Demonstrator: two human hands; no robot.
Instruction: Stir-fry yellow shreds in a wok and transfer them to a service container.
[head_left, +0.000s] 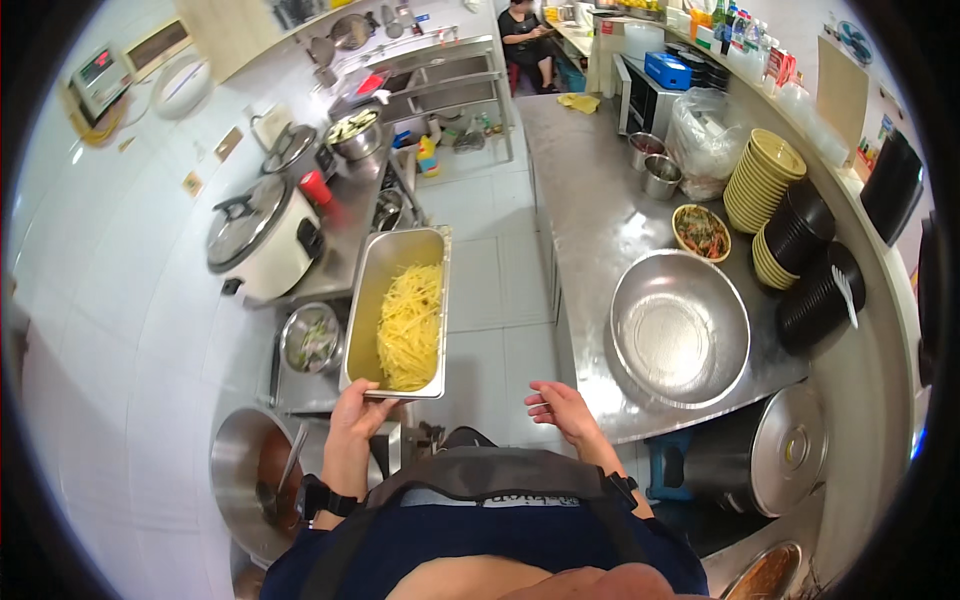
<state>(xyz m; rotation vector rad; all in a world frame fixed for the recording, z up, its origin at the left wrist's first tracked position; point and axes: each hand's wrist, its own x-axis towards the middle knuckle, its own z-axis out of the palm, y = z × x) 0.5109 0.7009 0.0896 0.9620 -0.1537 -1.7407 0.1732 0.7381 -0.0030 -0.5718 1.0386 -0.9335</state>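
My left hand (360, 416) grips the near end of a deep rectangular steel pan (362, 315), thumb over its rim. Yellow shredded food strips (410, 330) lie in the pan, heaped towards its right side. The pan is held over the gap between the left counter and the right one. My right hand (559, 410) is held in the air with fingers apart, holding nothing, near the edge of the right counter. A wide steel basin (681, 328) stands on that counter, with a bowl of mixed chopped food (701, 233) just behind it.
On the left are a rice cooker (262, 240), a bowl of cut vegetables (312, 338) and a large pot (244, 450) with a ladle in red-brown liquid. Stacked bowls (759, 180) line the steel counter (581, 202) at right; a lidded pot (787, 450) stands below. Another person (525, 37) sits far back.
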